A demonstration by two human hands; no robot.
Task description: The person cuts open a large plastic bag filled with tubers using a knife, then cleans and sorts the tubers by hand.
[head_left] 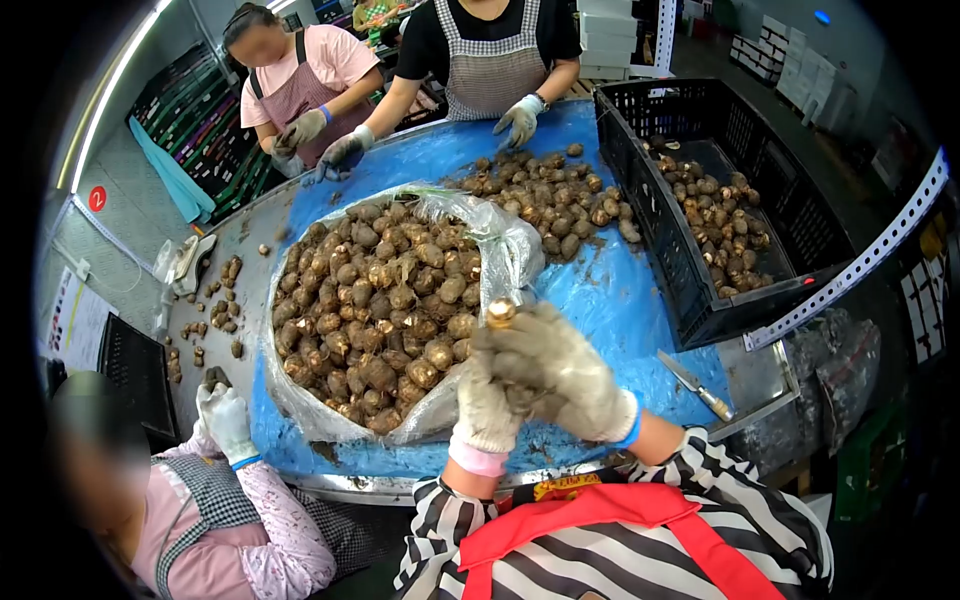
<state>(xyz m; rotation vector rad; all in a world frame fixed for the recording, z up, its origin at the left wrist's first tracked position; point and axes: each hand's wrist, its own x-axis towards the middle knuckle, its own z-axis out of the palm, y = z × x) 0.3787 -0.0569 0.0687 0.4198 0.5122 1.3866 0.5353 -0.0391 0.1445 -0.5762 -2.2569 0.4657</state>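
Note:
My left hand [487, 408] and my right hand [578, 378], both in dirty white knit gloves, are together above the near side of the table. Their fingers are closed round a small brown taro [501, 312], whose pale cut end shows at the fingertips. Whether more taros are between the palms, I cannot make out. Just left of my hands stands a large clear plastic bag [515, 245], open and heaped with hairy brown taros [375, 300]. A knife [695, 385] with a wooden handle lies to the right on the blue sheet [625, 300].
A black crate [720, 315] holding taros stands at the right. A loose taro pile [560, 200] lies behind the bag, and scattered taros [222, 310] lie at left. Two gloved co-workers [490, 60] stand across the table; another person [215, 510] is at near left.

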